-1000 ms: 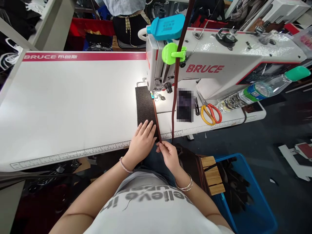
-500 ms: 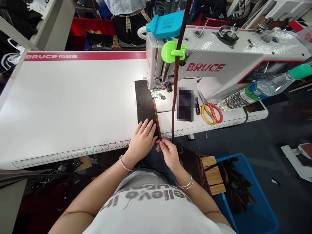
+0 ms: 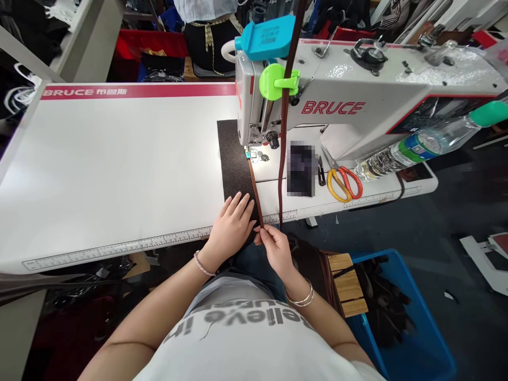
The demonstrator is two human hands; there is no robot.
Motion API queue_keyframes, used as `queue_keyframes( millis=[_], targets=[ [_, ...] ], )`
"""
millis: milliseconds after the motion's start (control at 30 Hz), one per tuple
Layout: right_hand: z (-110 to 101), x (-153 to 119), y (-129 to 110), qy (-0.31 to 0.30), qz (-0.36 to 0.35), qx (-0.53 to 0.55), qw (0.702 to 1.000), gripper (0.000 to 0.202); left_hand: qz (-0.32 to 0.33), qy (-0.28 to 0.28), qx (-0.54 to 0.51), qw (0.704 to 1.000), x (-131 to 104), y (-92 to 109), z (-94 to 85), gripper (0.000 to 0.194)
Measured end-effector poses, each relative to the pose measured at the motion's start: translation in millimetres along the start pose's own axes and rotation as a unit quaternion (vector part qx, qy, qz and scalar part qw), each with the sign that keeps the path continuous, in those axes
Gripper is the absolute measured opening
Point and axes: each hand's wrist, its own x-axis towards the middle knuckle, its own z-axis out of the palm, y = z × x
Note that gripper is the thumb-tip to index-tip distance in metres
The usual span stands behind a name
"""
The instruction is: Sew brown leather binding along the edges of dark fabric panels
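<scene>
A dark strip of fabric [image 3: 233,159] lies on the white table, its right edge under the needle area of the sewing machine [image 3: 329,79]. Along that edge runs a narrow brown band [image 3: 254,188] from the presser foot toward me. My left hand [image 3: 232,227] rests flat on the fabric's near end, fingers spread. My right hand [image 3: 274,246] pinches the band at the table's front edge, beside my left fingertips. Another brown strip [image 3: 282,148] hangs in front of the machine, passing by a green clip [image 3: 273,82].
Scissors [image 3: 344,184], small black snips [image 3: 321,172] and a plastic bottle [image 3: 416,148] lie right of the needle. A blue bin [image 3: 424,328] with dark pieces stands at the lower right. Beyond the table is a person's torso [image 3: 208,37].
The far end of the dark fabric has moved further away past the needle area. Both hands stay almost in place, and the view has shifted slightly.
</scene>
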Motion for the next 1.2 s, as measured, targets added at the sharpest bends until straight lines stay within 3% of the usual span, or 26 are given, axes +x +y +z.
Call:
queue_keyframes(
  millis=[767,1033,1200],
  targets=[
    [-1.4,5.2,-1.2,0.006,0.000,0.005,1.000,0.036,0.013,0.002,-0.005,1.000,-2.1,-9.3,1.5,0.046],
    [0.8,6.7,-2.5,0.003,0.000,0.007,1.000,0.038,-0.004,0.029,-0.026,0.999,0.6,-6.4,2.1,0.040],
    [2.1,7.2,-2.7,0.000,-0.001,0.009,1.000,0.038,0.027,0.026,-0.022,0.999,-1.0,-7.6,3.9,0.040]
  ],
)
